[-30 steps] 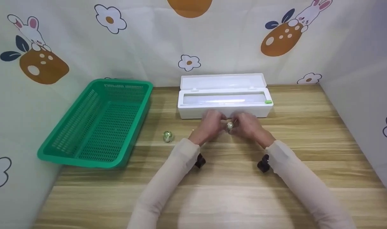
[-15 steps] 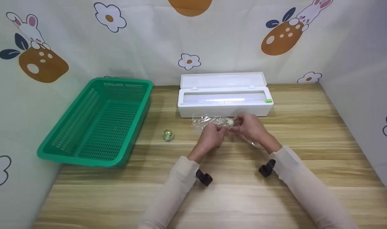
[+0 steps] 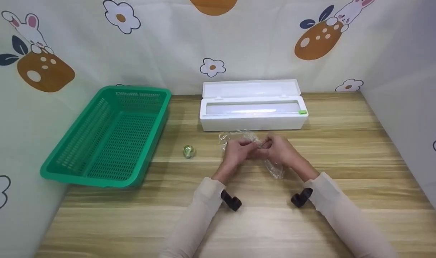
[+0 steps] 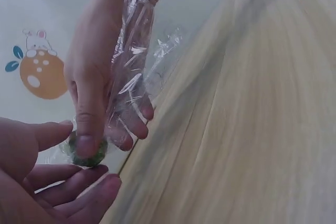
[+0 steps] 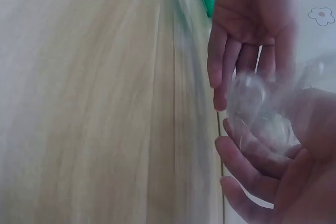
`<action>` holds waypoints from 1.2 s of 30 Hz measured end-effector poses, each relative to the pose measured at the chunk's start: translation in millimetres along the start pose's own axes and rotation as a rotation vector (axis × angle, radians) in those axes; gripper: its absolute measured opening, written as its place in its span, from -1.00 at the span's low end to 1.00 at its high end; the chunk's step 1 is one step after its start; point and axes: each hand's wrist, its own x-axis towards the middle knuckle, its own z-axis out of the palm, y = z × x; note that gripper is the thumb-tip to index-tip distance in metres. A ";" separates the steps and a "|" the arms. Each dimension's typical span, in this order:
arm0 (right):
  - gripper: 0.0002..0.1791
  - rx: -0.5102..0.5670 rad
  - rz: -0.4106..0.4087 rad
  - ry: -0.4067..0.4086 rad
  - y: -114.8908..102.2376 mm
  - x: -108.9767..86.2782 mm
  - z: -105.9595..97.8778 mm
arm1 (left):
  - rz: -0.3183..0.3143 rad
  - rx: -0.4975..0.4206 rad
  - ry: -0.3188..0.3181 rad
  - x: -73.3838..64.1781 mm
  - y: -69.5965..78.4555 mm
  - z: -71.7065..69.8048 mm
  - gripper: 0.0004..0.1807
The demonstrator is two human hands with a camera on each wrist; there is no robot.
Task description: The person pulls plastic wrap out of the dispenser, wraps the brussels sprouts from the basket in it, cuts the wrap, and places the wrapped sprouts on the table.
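Both hands meet in front of the white box over a small round green thing [image 4: 86, 153] wrapped in clear cling film [image 4: 131, 61]. My right hand [image 3: 280, 148] grips the green thing, its thumb pressed on top in the left wrist view. A crumpled tail of film trails from under that hand. Thumb and fingers of my left hand [image 3: 235, 152] close in from the other side and pinch the film around the green thing. In the head view the fingers mostly hide it. Left of the hands, a second film-wrapped green ball [image 3: 188, 151] lies on the table.
A white cling film dispenser [image 3: 253, 124] with its lid raised stands at the back of the wooden table [image 3: 260, 222]. On the left is a green plastic basket [image 3: 151, 147]. Patterned cloth [image 3: 160, 46] hangs behind and at the sides.
The hands have come off the dispenser's front, slightly nearer the body. Film now spreads past the left hand and hangs below the right; the green thing has turned out of sight between the fingers.
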 end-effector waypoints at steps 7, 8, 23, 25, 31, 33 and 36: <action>-0.62 0.136 -0.114 -0.038 9.5 -3.9 -16.5 | -0.151 -0.265 -0.104 6.7 -8.0 -11.3 -0.68; -0.65 0.155 -0.158 -0.025 11.4 -3.9 -18.4 | -0.173 -0.310 -0.129 6.8 -8.7 -12.4 -0.68; -0.47 0.037 -0.494 -0.031 14.6 -6.3 -8.3 | -0.244 -0.551 -0.191 12.5 -14.7 -18.9 -0.73; -0.44 -0.006 -0.499 -0.010 13.3 -7.1 -4.7 | -0.239 -0.559 -0.192 12.5 -14.3 -18.9 -0.73; -0.66 -0.069 -0.613 0.161 12.9 -4.2 5.8 | -0.185 -0.550 -0.239 12.8 -15.0 -17.5 -0.80; -0.79 -0.034 -0.653 0.193 14.4 -1.8 7.8 | -0.164 -0.540 -0.257 13.2 -15.4 -17.4 -0.76; -0.85 0.018 -0.670 0.199 16.9 1.4 8.5 | -0.152 -0.520 -0.259 13.9 -16.1 -17.7 -0.66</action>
